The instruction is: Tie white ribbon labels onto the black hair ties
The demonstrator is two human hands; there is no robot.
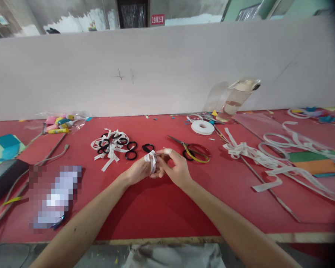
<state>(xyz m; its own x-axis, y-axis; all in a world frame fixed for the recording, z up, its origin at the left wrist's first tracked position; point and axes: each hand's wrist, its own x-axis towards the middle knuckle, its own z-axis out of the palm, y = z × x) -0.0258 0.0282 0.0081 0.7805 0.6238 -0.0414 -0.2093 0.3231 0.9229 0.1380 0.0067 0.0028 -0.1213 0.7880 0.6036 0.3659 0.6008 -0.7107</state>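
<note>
My left hand [139, 170] is closed on a narrow white ribbon [152, 162] with faint printing, which loops over its fingers. Thumb and fingers of my right hand [180, 169] meet at the same ribbon, closed beside the left fingertips. Just beyond the hands lies a black ring [148, 147], which looks like a hair tie. To the left sits a pile of white ribbon bows [111, 149] mixed with several black rings [131, 155]. Scissors with yellowish handles [203, 160] lie right of my right hand, their blades toward the upper left.
A white ribbon roll [202, 127] and a tilted clear bottle [234, 102] stand near the white partition [167, 74]. Ribbon strips [245, 150] spread over the right side. At left are a pixelated flat object [60, 197], a dark case [5, 178] and bagged coloured items [58, 124].
</note>
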